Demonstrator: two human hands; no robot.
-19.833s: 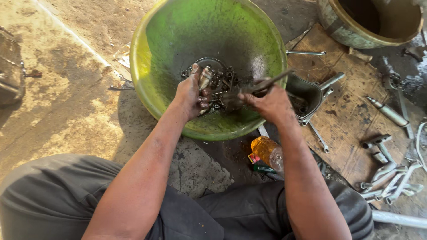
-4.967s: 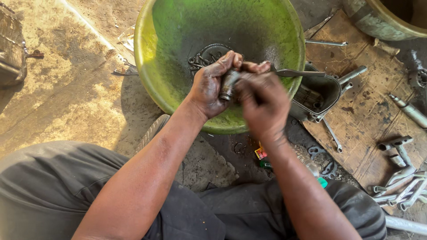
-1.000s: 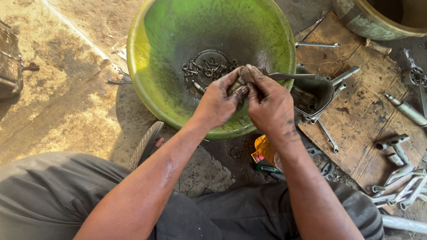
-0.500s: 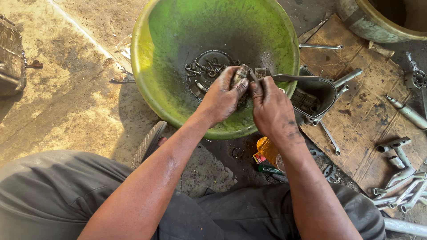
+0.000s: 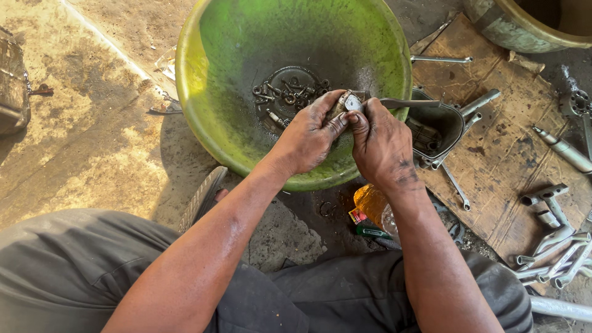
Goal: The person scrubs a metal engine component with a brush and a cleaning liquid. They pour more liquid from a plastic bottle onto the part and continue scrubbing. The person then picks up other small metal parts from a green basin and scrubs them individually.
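Fingers: the left hand and the right hand meet over the near side of a green basin, fingers of both clenched around one small metal part, greasy, held just above the basin's inner wall.

Tool: a thin dark-handled tool runs from the right hand's fingers out over the basin rim; its working end is hidden at the part.

Basin contents: a heap of bolts and small hardware at the bottom, just beyond the fingers.

Right of basin: a dark metal casing, touching the rim; a slim wrench; stained cardboard on the ground, bearing tubular metal pieces.

Beneath the wrists: an orange plastic bottle on the ground.

Near edge: dark trousers.
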